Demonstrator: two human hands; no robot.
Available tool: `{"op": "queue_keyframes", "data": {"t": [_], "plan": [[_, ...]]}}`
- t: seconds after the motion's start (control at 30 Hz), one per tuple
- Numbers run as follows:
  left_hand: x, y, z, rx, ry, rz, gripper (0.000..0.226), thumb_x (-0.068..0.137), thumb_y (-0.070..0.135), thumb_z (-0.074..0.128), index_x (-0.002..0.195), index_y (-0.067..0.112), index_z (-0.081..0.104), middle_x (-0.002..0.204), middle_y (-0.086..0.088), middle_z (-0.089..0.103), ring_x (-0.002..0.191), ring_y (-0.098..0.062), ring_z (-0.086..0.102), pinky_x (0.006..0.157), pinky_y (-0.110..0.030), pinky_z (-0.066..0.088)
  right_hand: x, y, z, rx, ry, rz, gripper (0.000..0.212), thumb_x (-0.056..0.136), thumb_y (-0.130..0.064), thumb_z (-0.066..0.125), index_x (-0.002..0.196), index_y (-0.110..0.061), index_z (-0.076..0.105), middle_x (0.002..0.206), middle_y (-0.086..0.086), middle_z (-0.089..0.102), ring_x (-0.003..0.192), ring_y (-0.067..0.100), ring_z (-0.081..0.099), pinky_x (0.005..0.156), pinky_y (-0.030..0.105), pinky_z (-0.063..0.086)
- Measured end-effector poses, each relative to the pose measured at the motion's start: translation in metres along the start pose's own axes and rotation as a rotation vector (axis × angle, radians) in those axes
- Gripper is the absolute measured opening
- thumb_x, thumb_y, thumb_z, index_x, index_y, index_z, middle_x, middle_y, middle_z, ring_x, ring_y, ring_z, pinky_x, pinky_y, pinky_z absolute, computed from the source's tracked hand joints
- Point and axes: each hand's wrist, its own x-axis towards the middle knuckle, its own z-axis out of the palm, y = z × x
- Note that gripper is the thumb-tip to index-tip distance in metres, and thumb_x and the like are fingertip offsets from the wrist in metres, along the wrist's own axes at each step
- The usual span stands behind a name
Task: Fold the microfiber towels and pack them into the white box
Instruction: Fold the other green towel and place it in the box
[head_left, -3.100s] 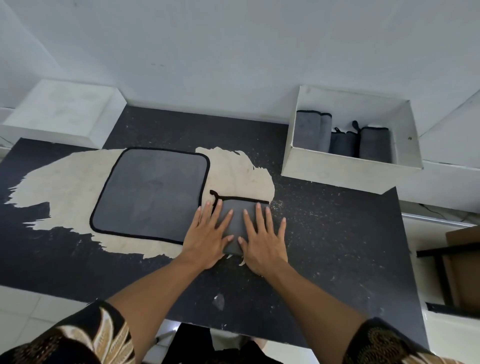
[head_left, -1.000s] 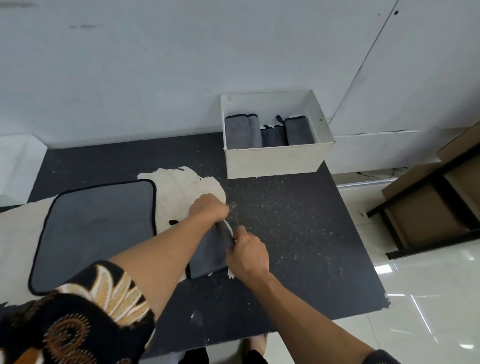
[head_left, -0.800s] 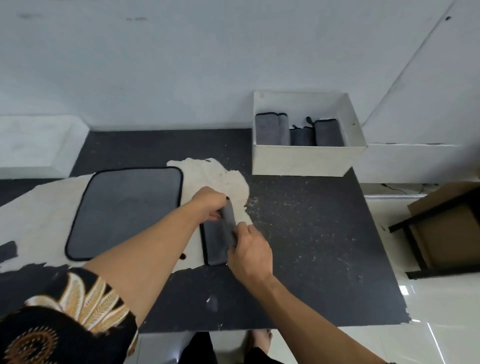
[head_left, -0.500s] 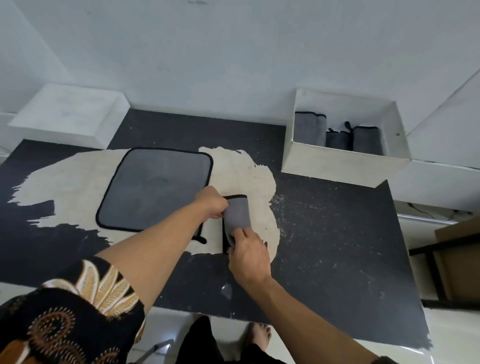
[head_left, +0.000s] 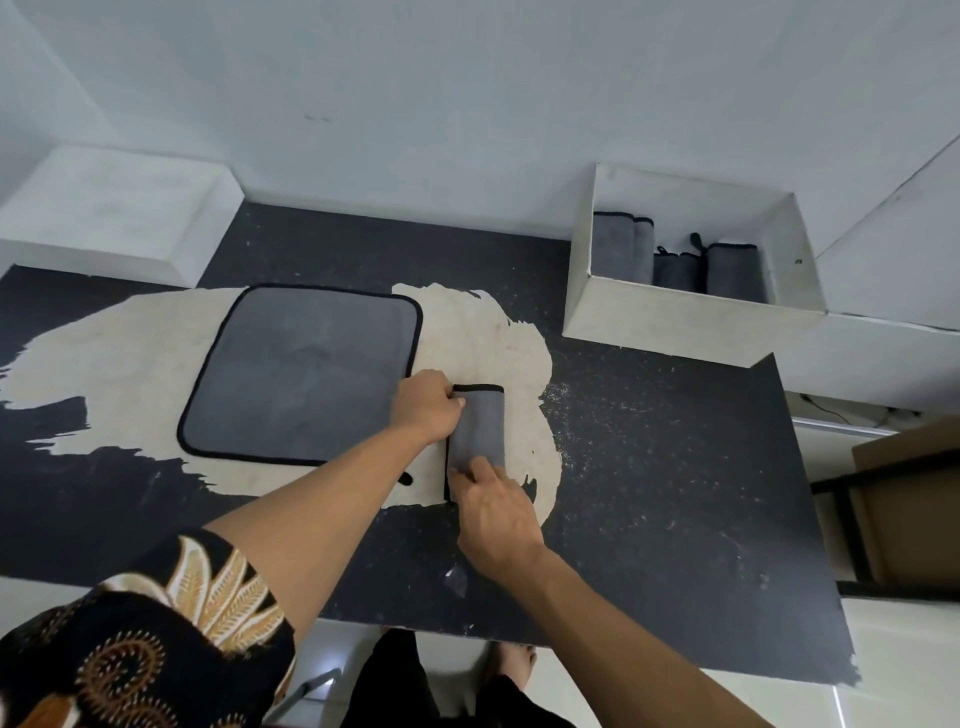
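Hands are working on a narrow folded grey towel (head_left: 480, 426) with black trim, which is lying on the dark table (head_left: 675, 467) in front and to the left of the white box (head_left: 675, 325), well apart from it. The left hand (head_left: 426, 405), its fingers curled, is gripping the strip's long edge on the side facing away from the box, close to the end nearer the box. The right hand (head_left: 493, 514) is pinching the opposite end, thumb and forefinger closing on the cloth. The strip is resting on a pale worn patch (head_left: 483, 332) where the table's dark surface is missing. A second grey towel (head_left: 301, 371), spread flat and unfolded, is lying farther left of the box, just beside the left hand. Inside the box, several folded towels (head_left: 621, 249) are standing on edge, side by side. A patterned sleeve (head_left: 156, 649) is covering the left upper arm. A white block (head_left: 119, 208) is sitting far to the left of the box, and a cardboard carton (head_left: 909, 493) on a dark frame is standing to the box's right, off the table.
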Motion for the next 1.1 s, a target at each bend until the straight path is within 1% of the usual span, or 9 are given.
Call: {"op": "queue_keyframes", "data": {"t": [0.1,0.33,0.47,0.57,0.8,0.9,0.97,1.03,1.1], "plan": [[0.001,-0.002,0.007,-0.069,-0.011,0.064,0.008,0.091,0.024,0.064,0.088,0.016,0.063,0.085,0.001,0.064,0.088,-0.02,0.06,0.078,-0.03,0.048,0.002,0.002,0.001,0.018,-0.014,0.014,0.049,0.083,-0.005,0.054,0.132,-0.009,0.051,0.12,0.01,0.046,0.104,0.031,0.05,0.09,0.041,0.048],[0.007,-0.005,0.008,0.004,-0.083,-0.011,0.026,0.093,0.033,0.062,0.085,0.009,0.067,0.085,-0.004,0.068,0.085,-0.021,0.061,0.071,-0.028,0.044,0.002,0.004,0.001,0.058,0.049,-0.015,0.037,0.084,-0.006,0.053,0.12,-0.01,0.059,0.114,0.008,0.047,0.102,0.03,0.048,0.082,0.039,0.045],[-0.006,0.001,0.01,0.095,-0.083,-0.166,0.034,0.092,0.041,0.058,0.077,0.01,0.059,0.083,-0.006,0.067,0.07,-0.02,0.061,0.052,-0.027,0.04,0.007,0.021,-0.008,0.331,0.341,0.411,0.017,0.096,-0.021,0.054,0.11,-0.012,0.059,0.113,0.006,0.049,0.099,0.027,0.052,0.077,0.037,0.047],[-0.021,0.005,0.019,0.16,-0.088,-0.234,0.038,0.087,0.052,0.063,0.073,0.018,0.053,0.075,0.0,0.061,0.062,-0.014,0.056,0.047,-0.025,0.036,0.023,0.029,-0.012,0.41,0.233,0.552,0.027,0.099,-0.035,0.051,0.114,-0.012,0.051,0.116,0.008,0.052,0.1,0.028,0.057,0.085,0.04,0.047],[-0.032,0.008,0.02,0.148,-0.128,-0.222,0.053,0.069,0.066,0.075,0.071,0.02,0.05,0.069,0.004,0.056,0.06,-0.011,0.051,0.045,-0.025,0.032,0.046,0.033,-0.003,0.489,0.057,0.7,0.038,0.09,-0.035,0.062,0.113,-0.011,0.044,0.106,0.01,0.064,0.089,0.028,0.059,0.066,0.032,0.037],[-0.03,0.007,0.02,0.048,-0.182,-0.232,0.049,0.071,0.062,0.076,0.077,0.018,0.054,0.076,0.002,0.06,0.068,-0.013,0.057,0.053,-0.026,0.043,0.049,0.038,-0.005,0.547,0.032,0.693,0.036,0.085,-0.04,0.066,0.105,-0.013,0.056,0.099,0.005,0.066,0.085,0.024,0.058,0.065,0.029,0.037],[-0.028,0.003,0.02,-0.135,-0.256,-0.241,0.047,0.074,0.056,0.077,0.091,0.014,0.062,0.09,-0.002,0.068,0.085,-0.019,0.064,0.075,-0.034,0.055,0.049,0.042,-0.008,0.649,0.04,0.684,0.032,0.08,-0.042,0.069,0.093,-0.015,0.059,0.091,0.001,0.065,0.083,0.022,0.061,0.063,0.028,0.04],[-0.027,0.001,0.016,-0.316,-0.309,-0.231,0.045,0.081,0.051,0.073,0.103,0.012,0.066,0.102,-0.004,0.071,0.096,-0.022,0.066,0.089,-0.04,0.055,0.047,0.045,-0.012,0.892,0.07,0.681,0.026,0.075,-0.037,0.074,0.087,-0.019,0.059,0.086,-0.001,0.066,0.08,0.016,0.063,0.063,0.031,0.049],[-0.028,0.005,0.009,-0.415,-0.324,-0.145,0.034,0.09,0.048,0.064,0.105,0.018,0.067,0.108,-0.004,0.071,0.097,-0.02,0.067,0.092,-0.042,0.055,0.046,0.046,-0.019,1.219,0.101,0.673,0.027,0.075,-0.026,0.079,0.094,-0.016,0.062,0.094,0.005,0.071,0.086,0.02,0.069,0.077,0.041,0.059]]}}
